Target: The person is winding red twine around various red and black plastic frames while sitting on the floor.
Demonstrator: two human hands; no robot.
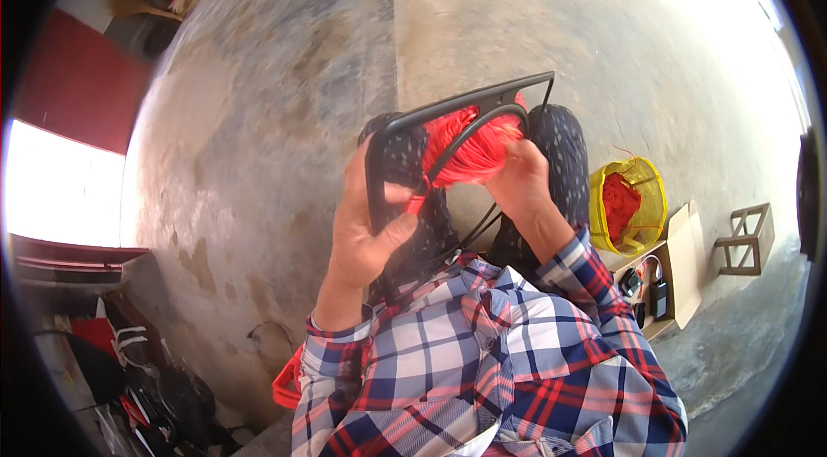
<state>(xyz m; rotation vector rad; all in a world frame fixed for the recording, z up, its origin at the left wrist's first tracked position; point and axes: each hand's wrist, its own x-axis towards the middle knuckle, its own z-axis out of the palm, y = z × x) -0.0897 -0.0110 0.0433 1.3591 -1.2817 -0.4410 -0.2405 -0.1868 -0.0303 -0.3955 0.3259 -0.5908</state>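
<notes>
A black metal frame [465, 101] with rounded corners and a curved inner bar stands over my knees. Behind and below its bars is a thick bundle of thin red cord [469, 151]. My left hand [357, 233] is beside the frame's left upright, thumb and fingers closed on a short red strand [416, 201] at the curved bar. With its fingers round the lower right of the bundle, my right hand [521, 181] grips the red cord; some of its fingertips are hidden.
On the floor at right stands a yellow mesh basket [659, 190] with red material inside. Next to it are an opened cardboard box [687, 272] holding dark devices and a small wooden stool [748, 242]. Dark clutter [155, 388] fills the lower left; a broom [133, 2] is far left.
</notes>
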